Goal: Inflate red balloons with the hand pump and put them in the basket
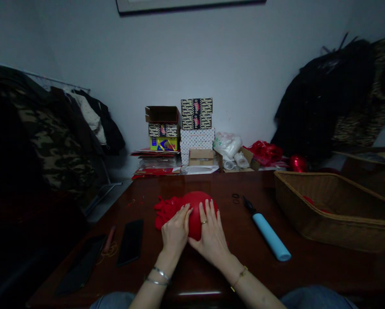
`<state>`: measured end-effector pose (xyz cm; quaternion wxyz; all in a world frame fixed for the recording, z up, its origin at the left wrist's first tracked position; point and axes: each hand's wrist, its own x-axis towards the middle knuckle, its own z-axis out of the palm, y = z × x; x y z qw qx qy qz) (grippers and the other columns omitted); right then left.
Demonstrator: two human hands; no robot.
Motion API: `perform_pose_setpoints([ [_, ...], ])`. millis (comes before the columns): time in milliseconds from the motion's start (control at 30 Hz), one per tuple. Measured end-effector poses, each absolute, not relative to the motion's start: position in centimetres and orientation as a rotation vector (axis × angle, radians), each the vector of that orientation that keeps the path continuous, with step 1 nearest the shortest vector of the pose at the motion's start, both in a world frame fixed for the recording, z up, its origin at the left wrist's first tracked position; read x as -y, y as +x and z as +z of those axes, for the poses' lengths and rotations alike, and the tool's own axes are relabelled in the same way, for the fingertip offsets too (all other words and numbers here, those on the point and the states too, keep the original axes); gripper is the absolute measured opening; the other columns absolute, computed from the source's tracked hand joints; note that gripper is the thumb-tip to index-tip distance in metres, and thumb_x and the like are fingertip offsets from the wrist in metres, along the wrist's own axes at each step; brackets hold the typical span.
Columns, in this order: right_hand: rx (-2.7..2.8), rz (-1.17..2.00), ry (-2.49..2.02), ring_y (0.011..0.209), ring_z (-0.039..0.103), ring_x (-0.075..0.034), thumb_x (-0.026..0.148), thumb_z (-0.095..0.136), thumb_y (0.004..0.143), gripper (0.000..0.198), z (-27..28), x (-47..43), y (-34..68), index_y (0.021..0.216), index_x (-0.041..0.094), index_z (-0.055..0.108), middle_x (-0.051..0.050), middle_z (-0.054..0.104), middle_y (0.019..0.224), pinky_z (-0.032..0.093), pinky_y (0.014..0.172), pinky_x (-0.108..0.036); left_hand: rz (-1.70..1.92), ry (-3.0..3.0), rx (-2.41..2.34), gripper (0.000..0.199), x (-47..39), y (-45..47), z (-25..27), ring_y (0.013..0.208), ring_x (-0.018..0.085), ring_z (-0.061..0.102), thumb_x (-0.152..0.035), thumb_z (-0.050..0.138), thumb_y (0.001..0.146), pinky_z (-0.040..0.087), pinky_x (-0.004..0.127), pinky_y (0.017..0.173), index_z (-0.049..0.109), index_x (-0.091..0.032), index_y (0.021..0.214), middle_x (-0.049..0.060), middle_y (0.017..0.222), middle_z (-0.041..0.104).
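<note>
A round, inflated red balloon (pixel 195 206) sits between my hands above the dark wooden table. My left hand (pixel 175 229) is closed at the balloon's near left side, its fingers curled in against it; the exact grip is partly hidden. Against the balloon's right side lies my right hand (pixel 210 234), fingers stretched out and spread, a ring on one finger. Just left of the balloon is a bunch of limp red balloons (pixel 165 211), partly behind my left hand. To the right lies a light-blue hand pump (pixel 271 236) with a black nozzle.
A wicker basket (pixel 337 225) with some red pieces stands at the right. Two dark phone-like slabs, one a black phone (pixel 130 242), lie at the left. Black rings (pixel 235 198) lie near the pump nozzle. Stacked boxes (pixel 197 143) line the back wall; clothes hang on both sides.
</note>
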<state>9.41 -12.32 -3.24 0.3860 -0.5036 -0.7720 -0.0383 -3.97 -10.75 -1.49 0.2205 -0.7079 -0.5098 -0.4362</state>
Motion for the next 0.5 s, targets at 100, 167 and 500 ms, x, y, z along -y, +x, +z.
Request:
perform_pose_setpoints([
  [100,1.893,-0.178,-1.401,0.138,0.003,-0.031,0.033,0.061,0.07,0.09,-2.9,11.5,9.4,0.143,0.013,0.014,-0.017,0.015,0.15,0.011,0.106,-0.06,-1.18,-2.026,1.379,0.025,11.2,-3.6,-1.2,0.084,0.021,0.068,-0.025,0.051,0.087,0.057,0.029,0.068,0.065,-0.02,0.107,0.007,0.099,0.07],
  [167,1.896,-0.139,-1.424,0.137,0.01,-0.03,0.034,0.062,0.07,0.086,-2.7,11.1,9.6,0.142,0.014,0.019,-0.016,0.022,0.148,0.012,0.106,-0.059,-1.182,-2.077,1.324,0.025,11.4,-3.7,-1.0,0.091,0.021,0.067,-0.023,0.051,0.087,0.057,0.031,0.075,0.065,-0.02,0.108,0.007,0.103,0.069],
  [500,1.996,0.404,-1.132,0.134,0.022,-0.025,0.037,0.074,0.059,0.108,-1.9,10.7,11.6,0.144,0.017,0.012,-0.014,0.027,0.145,0.024,0.108,-0.043,-1.168,-2.476,0.886,0.035,10.0,-5.2,-0.3,0.12,0.022,0.048,-0.017,0.049,0.088,0.044,0.043,0.099,0.055,-0.021,0.122,0.007,0.122,0.06],
])
